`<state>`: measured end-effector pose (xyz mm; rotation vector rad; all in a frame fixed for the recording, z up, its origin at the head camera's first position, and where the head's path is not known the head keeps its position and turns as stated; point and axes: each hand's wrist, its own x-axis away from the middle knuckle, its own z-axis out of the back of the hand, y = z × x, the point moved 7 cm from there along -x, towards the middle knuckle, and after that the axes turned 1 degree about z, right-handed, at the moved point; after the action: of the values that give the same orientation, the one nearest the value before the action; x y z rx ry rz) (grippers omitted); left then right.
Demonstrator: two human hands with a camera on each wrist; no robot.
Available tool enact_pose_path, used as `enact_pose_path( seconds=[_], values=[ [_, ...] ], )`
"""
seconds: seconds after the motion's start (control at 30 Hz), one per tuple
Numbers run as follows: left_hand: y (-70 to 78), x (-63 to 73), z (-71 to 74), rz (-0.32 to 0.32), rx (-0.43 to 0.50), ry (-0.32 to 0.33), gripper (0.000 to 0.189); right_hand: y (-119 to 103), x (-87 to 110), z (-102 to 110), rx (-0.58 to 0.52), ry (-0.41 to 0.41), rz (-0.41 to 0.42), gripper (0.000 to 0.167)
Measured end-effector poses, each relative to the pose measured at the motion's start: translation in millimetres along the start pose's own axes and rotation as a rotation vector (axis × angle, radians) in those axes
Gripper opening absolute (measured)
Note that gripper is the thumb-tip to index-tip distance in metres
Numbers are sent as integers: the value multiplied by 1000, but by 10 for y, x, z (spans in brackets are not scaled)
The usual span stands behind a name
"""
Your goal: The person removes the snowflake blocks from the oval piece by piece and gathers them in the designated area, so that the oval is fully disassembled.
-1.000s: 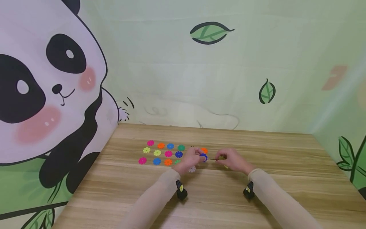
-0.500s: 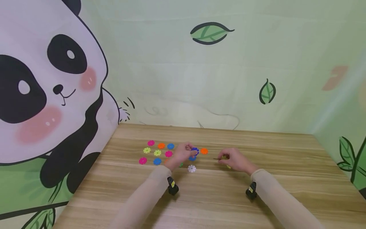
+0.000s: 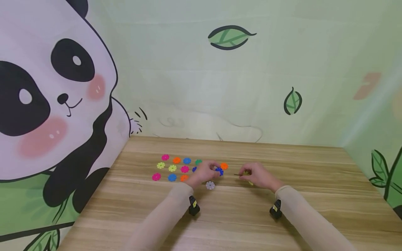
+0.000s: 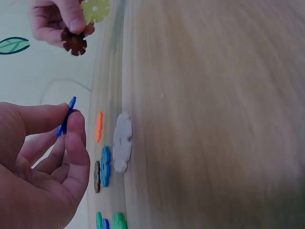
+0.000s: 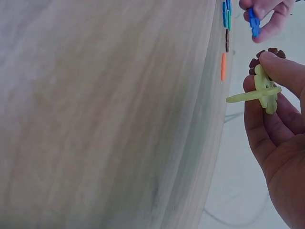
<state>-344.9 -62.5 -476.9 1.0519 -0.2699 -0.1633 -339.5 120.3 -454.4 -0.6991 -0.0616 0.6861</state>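
In the head view my left hand (image 3: 204, 173) pinches a dark blue notched plastic disc (image 3: 221, 171) between thumb and fingers. The left wrist view shows this blue disc (image 4: 72, 103) nearly edge-on. My right hand (image 3: 255, 175), a short way to the right, grips a small cluster of interlocked discs. In the right wrist view, that cluster has a brown disc (image 5: 276, 53) and two yellow discs (image 5: 238, 98), one set crosswise into the other. The blue disc and the cluster are apart. Beneath the left hand, some table discs are hidden in the head view.
Loose notched discs lie flat in rough rows on the wooden table (image 3: 232, 223), including a pink disc (image 3: 156, 176) at the left. A white disc (image 3: 210, 185) lies just in front of the left hand, an orange disc (image 3: 224, 166) behind it. A panda-printed backdrop (image 3: 176, 69) surrounds the table.
Holding the blue disc, my left hand shifted left over the loose discs, then came partway back right. My right hand moved slightly right with its cluster.
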Motion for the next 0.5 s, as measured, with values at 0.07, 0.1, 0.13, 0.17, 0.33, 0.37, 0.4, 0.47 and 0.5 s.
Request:
enact_pose_path(
  seconds=[0.07,0.1,0.13,0.17,0.33,0.37,0.4,0.47,0.5],
  values=[
    [12,-20,-46,-11,-53,-12,27,1,-2,-3,1,-5,-4,6],
    [19,-28,-65,-15,-70,-20,27,3,-2,-4,0,-5,-2,6],
    [26,-36,-82,-19,-87,-28,28,-1,-2,-1,-1,-4,-3,6],
    [31,-41,-92,-22,-106,-31,29,0,-3,-1,-1,-3,-2,6],
    [26,-74,-137,-19,-189,-50,32,3,-8,5,-4,11,11,6],
    [26,-80,-146,-19,-204,-53,32,6,-11,5,-4,11,13,6],
    [30,-83,-155,-20,-219,-58,33,10,-13,4,-5,12,12,6],
    [45,-85,-170,-24,-241,-66,33,3,-15,9,-6,13,16,6],
    [47,-89,-177,-26,-250,-68,33,4,-17,9,-6,12,17,6]
  ],
)
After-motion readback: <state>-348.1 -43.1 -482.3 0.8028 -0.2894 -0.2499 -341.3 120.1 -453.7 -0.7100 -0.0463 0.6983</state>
